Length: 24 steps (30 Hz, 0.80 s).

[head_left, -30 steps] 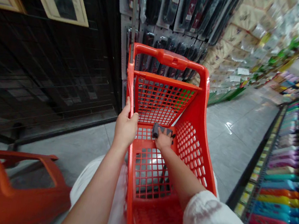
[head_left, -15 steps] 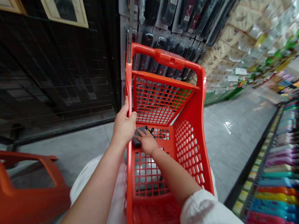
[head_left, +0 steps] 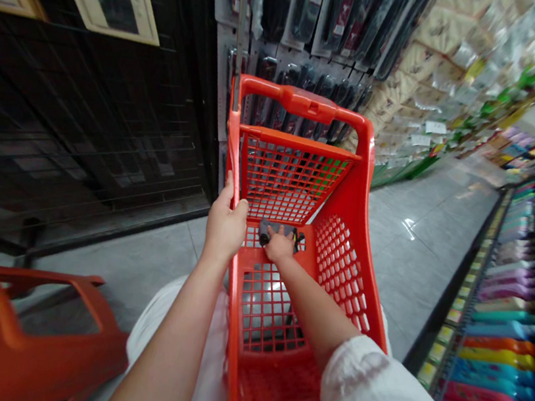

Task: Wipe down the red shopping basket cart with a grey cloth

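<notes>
A red plastic shopping cart (head_left: 374,242) stands tilted in front of me, with grid panels in its back and floor. My left hand (head_left: 225,224) is closed around its left rim, thumb on top. Inside the basket, my right hand (head_left: 280,243) lies over a small dark grey item (head_left: 270,225) with black and yellow bits at its right end. The fingers reach over the item, which rests on the basket floor near the back panel. Its kind cannot be made out, as the hand covers its middle.
Black packaged goods (head_left: 307,7) hang on a rack behind the cart. Beige packs (head_left: 433,44) line the shelf to the right. Colourful folded goods (head_left: 501,339) lie on a low shelf at right. An orange plastic piece (head_left: 29,339) stands at lower left, beside grey floor tiles (head_left: 151,250).
The dark grey item has moved right and turned to lie crosswise by the back panel, with my right hand on it. My left hand still grips the rim.
</notes>
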### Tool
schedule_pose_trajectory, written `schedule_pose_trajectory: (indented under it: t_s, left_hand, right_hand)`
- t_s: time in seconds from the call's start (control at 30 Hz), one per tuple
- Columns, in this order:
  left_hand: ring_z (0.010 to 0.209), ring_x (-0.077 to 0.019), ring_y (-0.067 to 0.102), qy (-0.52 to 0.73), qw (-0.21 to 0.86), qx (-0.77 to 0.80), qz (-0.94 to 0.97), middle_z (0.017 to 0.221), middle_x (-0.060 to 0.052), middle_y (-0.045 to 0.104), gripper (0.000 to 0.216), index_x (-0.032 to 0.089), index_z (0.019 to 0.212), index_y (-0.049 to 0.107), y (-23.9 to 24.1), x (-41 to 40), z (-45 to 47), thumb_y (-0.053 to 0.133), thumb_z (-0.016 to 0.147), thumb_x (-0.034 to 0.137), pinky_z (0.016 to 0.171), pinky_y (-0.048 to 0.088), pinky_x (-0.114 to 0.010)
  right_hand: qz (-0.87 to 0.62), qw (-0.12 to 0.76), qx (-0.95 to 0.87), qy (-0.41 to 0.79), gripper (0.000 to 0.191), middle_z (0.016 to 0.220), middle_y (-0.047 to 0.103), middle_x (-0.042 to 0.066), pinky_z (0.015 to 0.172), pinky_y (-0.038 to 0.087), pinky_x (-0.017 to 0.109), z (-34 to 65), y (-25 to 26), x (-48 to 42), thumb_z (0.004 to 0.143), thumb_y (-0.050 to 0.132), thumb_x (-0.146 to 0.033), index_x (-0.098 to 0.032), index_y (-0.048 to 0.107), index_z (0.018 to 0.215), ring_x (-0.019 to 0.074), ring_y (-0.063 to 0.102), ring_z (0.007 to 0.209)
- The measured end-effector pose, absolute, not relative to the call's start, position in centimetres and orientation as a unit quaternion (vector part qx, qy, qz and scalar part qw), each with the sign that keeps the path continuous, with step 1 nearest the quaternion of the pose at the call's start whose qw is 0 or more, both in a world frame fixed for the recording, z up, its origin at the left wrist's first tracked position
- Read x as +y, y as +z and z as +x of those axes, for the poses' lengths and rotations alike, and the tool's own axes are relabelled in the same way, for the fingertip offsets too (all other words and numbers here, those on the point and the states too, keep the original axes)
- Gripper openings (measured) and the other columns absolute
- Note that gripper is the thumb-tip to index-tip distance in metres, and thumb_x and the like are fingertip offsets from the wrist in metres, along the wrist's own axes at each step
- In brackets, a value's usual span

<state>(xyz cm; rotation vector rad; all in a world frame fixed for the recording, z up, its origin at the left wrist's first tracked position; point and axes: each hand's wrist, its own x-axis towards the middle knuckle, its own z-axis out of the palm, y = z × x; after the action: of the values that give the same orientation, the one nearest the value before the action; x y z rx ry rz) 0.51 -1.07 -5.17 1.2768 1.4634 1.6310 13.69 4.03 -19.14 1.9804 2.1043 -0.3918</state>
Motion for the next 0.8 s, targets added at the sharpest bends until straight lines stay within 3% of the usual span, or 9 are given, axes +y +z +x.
schedule_pose_trajectory:
  t_s: [0.17,0.33,0.47,0.63,0.8]
  left_hand:
    - [0.143,-0.019,0.035,0.605,0.3,0.567,0.47,0.149,-0.002,0.048,0.065,0.02,0.145,0.046,-4.7,-1.2,0.4,0.046,0.081,0.008,0.12,0.023,-0.032]
    - [0.143,-0.0178,0.036,0.605,0.299,0.564,0.476,0.152,-0.003,0.045,0.063,0.018,0.144,0.047,-4.7,-1.2,0.4,0.047,0.082,0.009,0.119,0.023,-0.029]
    - [0.141,-0.0174,0.038,0.596,0.31,0.571,0.472,0.154,-0.004,0.042,0.065,0.018,0.147,0.043,-5.1,-1.0,0.3,0.049,0.082,0.012,0.118,0.023,-0.027]
    - [0.143,-0.0182,0.036,0.591,0.304,0.568,0.485,0.154,-0.004,0.04,0.066,0.02,0.147,0.043,-5.5,-0.8,0.1,0.05,0.082,0.012,0.119,0.022,-0.029]
    - [0.144,-0.0176,0.034,0.589,0.289,0.571,0.492,0.15,-0.002,0.047,0.066,0.021,0.146,0.045,-5.2,-0.9,0.2,0.05,0.082,0.012,0.119,0.021,-0.03]
  right_hand:
    - [0.496,0.152,0.838,-0.168,0.069,0.162,0.02,0.01,0.115,0.027,0.055,11.8,-18.0,3.2,0.087,0.05,-0.023,-0.033,0.028,0.152,0.036,0.033,0.143]
    - [0.409,0.198,0.876,-0.16,0.069,0.161,0.018,0.017,0.112,0.03,0.06,12.4,-16.9,-0.5,0.088,0.049,-0.019,-0.027,0.027,0.153,0.0398,0.028,0.144]
    - [0.443,0.212,0.858,-0.15,0.069,0.159,0.018,0.024,0.105,0.034,0.068,12.8,-17.2,-5.0,0.09,0.044,-0.017,-0.019,0.021,0.155,0.0445,0.027,0.143]
    - [0.522,0.208,0.815,-0.143,0.063,0.16,0.017,0.02,0.1,0.03,0.076,15.0,-17.4,-5.6,0.092,0.036,-0.014,-0.021,0.023,0.154,0.0448,0.023,0.145]
    - [0.674,0.251,0.681,-0.137,0.068,0.153,0.025,0.033,0.098,0.031,0.077,17.3,-17.4,-2.6,0.092,0.047,-0.021,-0.01,0.021,0.153,0.0442,0.033,0.141]
